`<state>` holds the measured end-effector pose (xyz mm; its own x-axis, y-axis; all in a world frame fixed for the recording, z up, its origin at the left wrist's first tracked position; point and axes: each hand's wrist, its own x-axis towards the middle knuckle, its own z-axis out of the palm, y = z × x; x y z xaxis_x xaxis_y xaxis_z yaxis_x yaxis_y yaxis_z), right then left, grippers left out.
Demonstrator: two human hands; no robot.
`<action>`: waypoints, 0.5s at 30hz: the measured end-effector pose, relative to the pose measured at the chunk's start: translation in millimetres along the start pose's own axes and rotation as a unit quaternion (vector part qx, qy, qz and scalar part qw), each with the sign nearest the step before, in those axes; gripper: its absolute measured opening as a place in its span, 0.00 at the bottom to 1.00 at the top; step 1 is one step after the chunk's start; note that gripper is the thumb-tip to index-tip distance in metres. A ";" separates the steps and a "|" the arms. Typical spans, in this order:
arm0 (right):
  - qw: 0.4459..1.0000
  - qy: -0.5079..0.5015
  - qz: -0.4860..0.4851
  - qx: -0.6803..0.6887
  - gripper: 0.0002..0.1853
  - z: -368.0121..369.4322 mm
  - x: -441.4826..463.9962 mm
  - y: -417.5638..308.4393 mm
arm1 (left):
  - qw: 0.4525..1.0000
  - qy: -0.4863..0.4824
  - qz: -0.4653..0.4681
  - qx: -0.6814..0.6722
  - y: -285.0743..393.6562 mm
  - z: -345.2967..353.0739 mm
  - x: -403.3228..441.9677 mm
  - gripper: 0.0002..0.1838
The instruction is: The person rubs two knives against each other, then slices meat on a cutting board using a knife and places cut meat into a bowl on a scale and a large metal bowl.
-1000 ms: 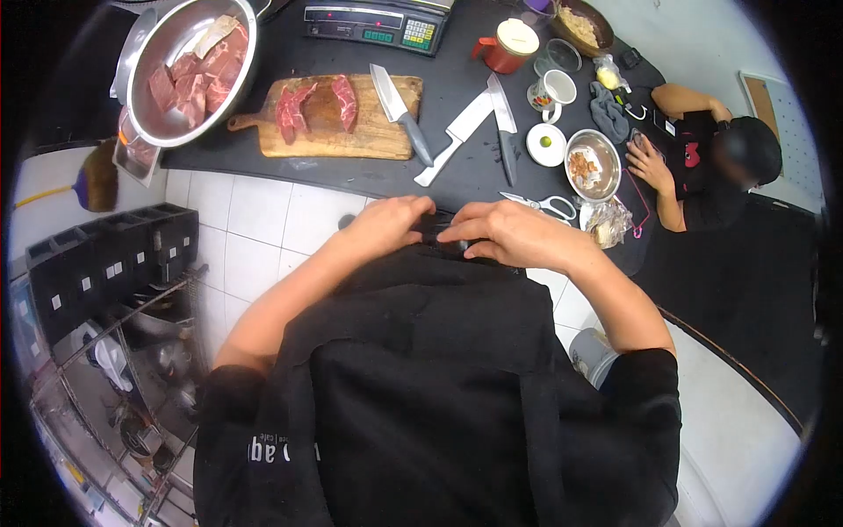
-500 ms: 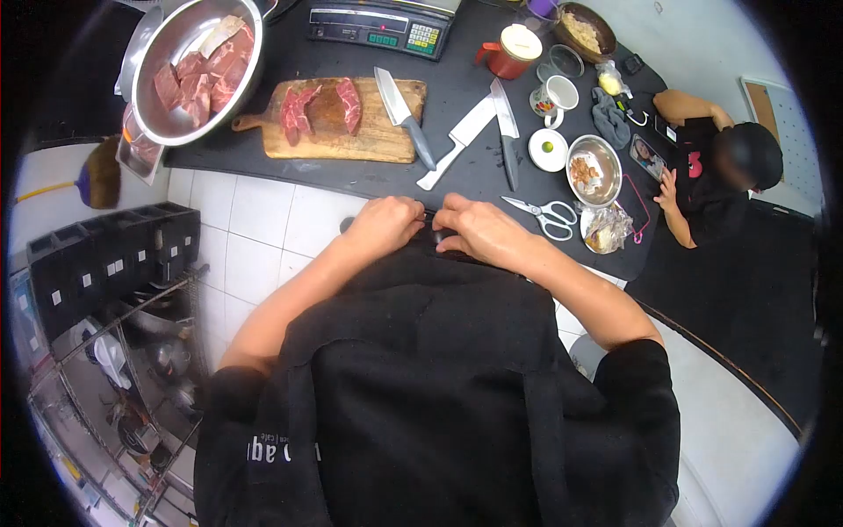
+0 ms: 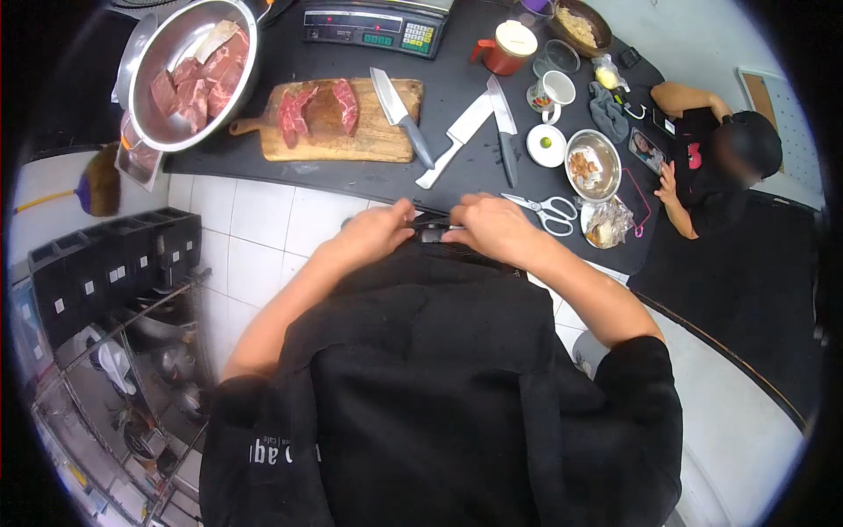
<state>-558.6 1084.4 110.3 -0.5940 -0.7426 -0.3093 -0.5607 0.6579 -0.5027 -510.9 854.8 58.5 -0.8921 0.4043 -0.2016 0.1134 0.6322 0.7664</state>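
Note:
At my waist, just below the table's front edge, a dark buckle-like piece (image 3: 431,233) lies between my two hands. My left hand (image 3: 376,233) has its fingers bent at the piece's left side, with a gap between thumb and fingertips. My right hand (image 3: 493,227) pinches the piece's right end. Beyond them, a wooden board (image 3: 255,151) bears two raw meat slices (image 3: 347,107) and a grey-handled knife (image 3: 397,111). Right of the board lie a white-handled knife (image 3: 458,139) and another grey-handled knife (image 3: 504,123).
A steel bowl of meat (image 3: 241,97) stands at the upper left, beside a scale (image 3: 373,26). Scissors (image 3: 549,211), a small steel bowl (image 3: 606,180), a mug (image 3: 555,90) and a red jug (image 3: 505,57) are at right. Another person (image 3: 720,167) sits beyond, near a phone (image 3: 648,149).
My hands have moved slightly apart from half a second ago, and the dark piece shows between them. Over the last second the other person's hand has come off the phone's face.

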 end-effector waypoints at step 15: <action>0.947 -0.141 -0.030 0.286 0.08 -23.7 -9.8 36.1 | 0.993 -0.103 0.054 0.032 -10.0 -9.7 -13.7 0.10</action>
<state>-586.7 1118.3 114.3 -0.3483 -0.8335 -0.4290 -0.1369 0.4979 -0.8564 -504.0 836.6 59.5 -0.7657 0.5945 -0.2454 0.2374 0.6159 0.7512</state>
